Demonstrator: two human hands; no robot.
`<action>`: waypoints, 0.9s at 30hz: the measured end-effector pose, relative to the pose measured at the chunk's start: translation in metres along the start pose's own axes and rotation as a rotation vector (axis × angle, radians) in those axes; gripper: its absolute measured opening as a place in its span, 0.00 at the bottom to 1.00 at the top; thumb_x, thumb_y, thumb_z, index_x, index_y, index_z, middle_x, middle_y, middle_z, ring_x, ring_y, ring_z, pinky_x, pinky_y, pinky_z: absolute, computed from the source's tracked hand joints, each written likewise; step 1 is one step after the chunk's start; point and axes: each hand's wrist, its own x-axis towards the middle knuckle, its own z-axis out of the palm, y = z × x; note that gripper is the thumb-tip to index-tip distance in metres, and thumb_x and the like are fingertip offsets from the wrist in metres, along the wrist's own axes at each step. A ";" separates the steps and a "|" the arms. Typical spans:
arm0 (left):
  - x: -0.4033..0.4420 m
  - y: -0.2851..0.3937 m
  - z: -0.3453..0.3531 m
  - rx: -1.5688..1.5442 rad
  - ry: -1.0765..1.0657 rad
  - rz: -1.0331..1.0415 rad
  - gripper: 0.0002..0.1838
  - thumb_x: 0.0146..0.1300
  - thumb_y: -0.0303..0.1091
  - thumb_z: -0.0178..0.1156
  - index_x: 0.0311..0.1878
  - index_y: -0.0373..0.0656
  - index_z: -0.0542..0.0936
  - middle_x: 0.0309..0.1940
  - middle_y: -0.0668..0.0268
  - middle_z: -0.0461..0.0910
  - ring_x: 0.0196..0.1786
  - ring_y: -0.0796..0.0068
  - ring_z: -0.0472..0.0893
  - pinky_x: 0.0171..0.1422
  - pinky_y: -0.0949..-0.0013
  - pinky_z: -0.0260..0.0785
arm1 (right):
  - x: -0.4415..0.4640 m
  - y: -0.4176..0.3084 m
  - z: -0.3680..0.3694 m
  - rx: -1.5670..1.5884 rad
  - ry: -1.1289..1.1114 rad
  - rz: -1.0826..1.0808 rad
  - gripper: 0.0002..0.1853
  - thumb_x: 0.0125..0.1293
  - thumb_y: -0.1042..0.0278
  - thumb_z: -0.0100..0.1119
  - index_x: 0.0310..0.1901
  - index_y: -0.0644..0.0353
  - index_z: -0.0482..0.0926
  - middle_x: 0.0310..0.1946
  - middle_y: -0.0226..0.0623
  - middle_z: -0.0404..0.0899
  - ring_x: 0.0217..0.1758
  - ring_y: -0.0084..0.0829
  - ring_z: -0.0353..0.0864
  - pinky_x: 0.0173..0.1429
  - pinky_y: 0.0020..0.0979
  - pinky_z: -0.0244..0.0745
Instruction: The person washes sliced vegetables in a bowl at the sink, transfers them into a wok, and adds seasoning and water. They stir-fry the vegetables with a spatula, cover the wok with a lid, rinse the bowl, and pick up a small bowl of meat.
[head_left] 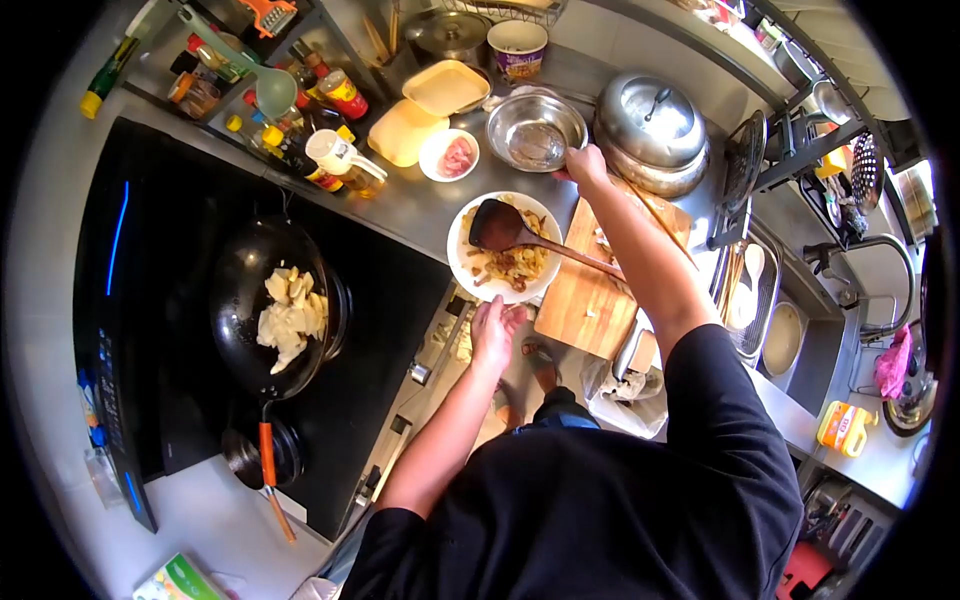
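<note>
My right hand (pixel 588 166) is closed on the rim of a metal bowl (pixel 535 130), which looks nearly empty. My left hand (pixel 497 330) is at the near rim of a white plate (pixel 464 275), fingers apart and palm partly turned up; whether it bears any weight is unclear. Browned, cooked pieces of food (pixel 522 264) fill much of the plate. Across it lies a spatula (pixel 500 226) with a dark blade, its wooden handle pointing toward the cutting board (pixel 580 305). Left of me, pale sliced food (pixel 292 312) sits in a black wok (pixel 240 325) on the stove.
Behind the plate are a small bowl of raw meat (pixel 457 157) and yellow trays (pixel 446 88). A lidded metal pot (pixel 652 130) stands at the back right. A cleaver (pixel 630 345) is by the board's near edge. The sink (pixel 805 335) is far right; bottles (pixel 343 95) crowd the back left.
</note>
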 end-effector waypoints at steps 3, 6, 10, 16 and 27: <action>0.010 -0.005 -0.004 0.025 0.004 0.024 0.12 0.76 0.33 0.52 0.55 0.37 0.71 0.45 0.56 0.81 0.40 0.65 0.85 0.45 0.64 0.82 | 0.008 0.014 -0.007 0.072 -0.063 0.065 0.15 0.64 0.69 0.60 0.34 0.79 0.80 0.31 0.47 0.82 0.29 0.37 0.86 0.35 0.33 0.90; 0.018 -0.006 -0.003 0.033 0.016 0.038 0.13 0.77 0.31 0.50 0.59 0.37 0.68 0.48 0.56 0.80 0.41 0.64 0.84 0.46 0.64 0.83 | -0.002 0.023 -0.024 -0.013 -0.084 0.028 0.20 0.66 0.61 0.62 0.43 0.77 0.80 0.32 0.44 0.84 0.32 0.34 0.87 0.40 0.32 0.86; 0.023 -0.008 -0.002 0.099 0.022 0.121 0.12 0.76 0.30 0.50 0.57 0.34 0.69 0.48 0.54 0.80 0.43 0.63 0.85 0.48 0.62 0.83 | -0.095 0.016 -0.077 -0.665 0.091 -0.595 0.20 0.68 0.52 0.63 0.50 0.62 0.82 0.36 0.44 0.87 0.41 0.36 0.88 0.45 0.34 0.80; 0.027 -0.009 -0.003 0.228 0.018 0.137 0.12 0.77 0.27 0.48 0.59 0.36 0.69 0.48 0.56 0.80 0.42 0.67 0.85 0.45 0.67 0.84 | -0.206 0.054 -0.167 -1.181 -0.101 -0.719 0.10 0.61 0.67 0.64 0.41 0.61 0.78 0.39 0.49 0.76 0.48 0.52 0.74 0.52 0.50 0.72; 0.028 -0.009 -0.005 0.230 0.040 0.069 0.11 0.78 0.31 0.47 0.56 0.36 0.70 0.44 0.57 0.82 0.37 0.69 0.85 0.40 0.68 0.82 | -0.221 0.024 -0.171 -1.089 -0.277 -0.653 0.13 0.63 0.66 0.65 0.44 0.61 0.74 0.42 0.49 0.78 0.49 0.49 0.78 0.53 0.46 0.71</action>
